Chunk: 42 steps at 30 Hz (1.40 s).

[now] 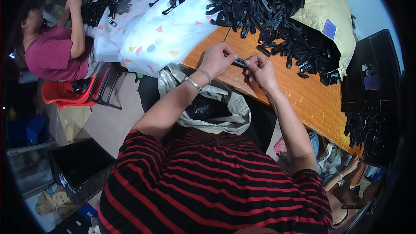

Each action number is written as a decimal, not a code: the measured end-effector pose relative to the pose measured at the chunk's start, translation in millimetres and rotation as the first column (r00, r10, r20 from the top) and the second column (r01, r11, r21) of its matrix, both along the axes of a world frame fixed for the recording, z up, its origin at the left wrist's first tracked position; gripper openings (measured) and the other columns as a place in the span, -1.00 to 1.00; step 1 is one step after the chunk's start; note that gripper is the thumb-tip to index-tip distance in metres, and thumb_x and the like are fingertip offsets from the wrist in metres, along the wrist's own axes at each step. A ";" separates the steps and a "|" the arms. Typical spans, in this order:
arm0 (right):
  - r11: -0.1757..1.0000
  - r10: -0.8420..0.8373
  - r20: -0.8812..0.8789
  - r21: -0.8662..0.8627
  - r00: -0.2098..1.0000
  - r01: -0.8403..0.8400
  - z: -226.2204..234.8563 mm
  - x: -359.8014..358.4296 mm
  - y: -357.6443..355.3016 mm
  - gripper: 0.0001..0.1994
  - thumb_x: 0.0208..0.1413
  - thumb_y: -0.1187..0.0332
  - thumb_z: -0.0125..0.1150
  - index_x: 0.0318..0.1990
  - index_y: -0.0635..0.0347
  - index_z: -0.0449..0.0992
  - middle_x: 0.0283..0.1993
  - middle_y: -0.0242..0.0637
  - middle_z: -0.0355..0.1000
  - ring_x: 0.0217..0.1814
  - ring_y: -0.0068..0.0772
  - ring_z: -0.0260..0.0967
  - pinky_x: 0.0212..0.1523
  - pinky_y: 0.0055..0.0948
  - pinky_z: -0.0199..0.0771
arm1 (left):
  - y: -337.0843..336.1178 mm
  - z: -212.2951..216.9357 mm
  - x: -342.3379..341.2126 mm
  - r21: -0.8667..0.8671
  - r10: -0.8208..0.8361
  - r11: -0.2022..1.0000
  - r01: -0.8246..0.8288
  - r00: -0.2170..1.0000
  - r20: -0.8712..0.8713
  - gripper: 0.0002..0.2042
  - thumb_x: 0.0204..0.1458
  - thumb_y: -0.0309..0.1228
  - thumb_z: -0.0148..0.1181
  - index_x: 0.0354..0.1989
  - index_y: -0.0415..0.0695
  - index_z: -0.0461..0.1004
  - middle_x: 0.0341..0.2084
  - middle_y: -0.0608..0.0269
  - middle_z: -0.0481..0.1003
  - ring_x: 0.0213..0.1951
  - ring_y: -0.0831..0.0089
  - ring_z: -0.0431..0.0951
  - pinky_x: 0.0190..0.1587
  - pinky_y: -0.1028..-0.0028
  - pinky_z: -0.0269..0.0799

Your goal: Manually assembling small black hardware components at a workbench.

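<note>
Fingers (229,54) of the left hand (219,59) pinch one end of a small black plastic piece (239,62), and those of the right hand (260,69) grasp its other end, holding it just above the wooden counter (303,95). Below the hands a grey woven sack (225,117) gapes open. Farther right, a heap of black plastic parts (277,13) spills from a yellow bag (329,13) onto the counter.

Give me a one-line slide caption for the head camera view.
Both hands, left hand and right hand, pinch a small black plastic part.

small assembly workshop, wooden table (303,91) heaped with black plastic parts (260,4) (sacks alongside), co-worker seated nearby
</note>
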State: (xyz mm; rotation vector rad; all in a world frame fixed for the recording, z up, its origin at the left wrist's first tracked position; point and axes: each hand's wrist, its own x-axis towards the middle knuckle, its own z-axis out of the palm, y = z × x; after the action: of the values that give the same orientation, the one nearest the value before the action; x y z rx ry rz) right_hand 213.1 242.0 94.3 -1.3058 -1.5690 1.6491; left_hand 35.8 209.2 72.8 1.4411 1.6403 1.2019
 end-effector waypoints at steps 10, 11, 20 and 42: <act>0.997 -0.075 -0.039 0.001 0.996 0.075 5.6 2.6 6.2 -0.88 0.17 0.41 0.11 -0.36 0.22 0.35 -0.61 -0.38 0.37 -0.77 -0.64 0.19 -0.76 -0.64 0.15 | 16.7 16.6 0.2 -0.112 -0.050 0.992 0.055 0.998 0.045 -0.80 -0.13 -0.35 0.30 -0.47 -0.25 0.51 -0.56 0.15 0.54 -0.48 0.39 0.54 -0.34 0.45 0.45; 0.997 -0.076 -0.037 0.002 0.996 0.076 4.2 3.9 8.0 -0.88 0.17 0.41 0.11 -0.36 0.22 0.35 -0.61 -0.38 0.37 -0.77 -0.64 0.19 -0.76 -0.64 0.15 | 18.1 17.3 0.5 -0.119 -0.058 0.991 0.063 0.997 0.043 -0.79 -0.13 -0.34 0.30 -0.47 -0.25 0.51 -0.55 0.16 0.54 -0.47 0.39 0.54 -0.34 0.45 0.45; 0.998 -0.070 -0.056 0.003 0.996 0.070 4.1 0.1 9.3 -0.87 0.16 0.40 0.13 -0.38 0.22 0.36 -0.62 -0.38 0.37 -0.77 -0.65 0.19 -0.75 -0.67 0.14 | 19.7 13.4 -3.7 -0.095 -0.070 0.993 0.068 0.997 -0.015 -0.81 -0.07 -0.37 0.28 -0.45 -0.27 0.49 -0.58 0.27 0.50 -0.51 0.57 0.46 -0.40 0.55 0.40; 0.904 0.121 0.240 0.375 0.963 -0.206 -35.8 6.9 -9.5 -0.89 0.03 0.44 0.20 -0.48 0.27 0.49 -0.62 -0.28 0.41 -0.57 -0.51 0.38 -0.52 -0.44 0.36 | -27.0 12.6 -14.3 -0.097 -0.187 0.982 0.161 0.888 -0.421 -0.79 -0.10 -0.29 0.26 -0.51 -0.19 0.46 -0.54 0.12 0.45 -0.48 0.22 0.47 -0.38 0.34 0.38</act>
State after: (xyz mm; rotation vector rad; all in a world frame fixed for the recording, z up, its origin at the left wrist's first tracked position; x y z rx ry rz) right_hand 219.9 232.4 58.4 -1.1826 -2.0634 1.2163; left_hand 21.5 182.2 85.4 1.8677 1.7612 0.7601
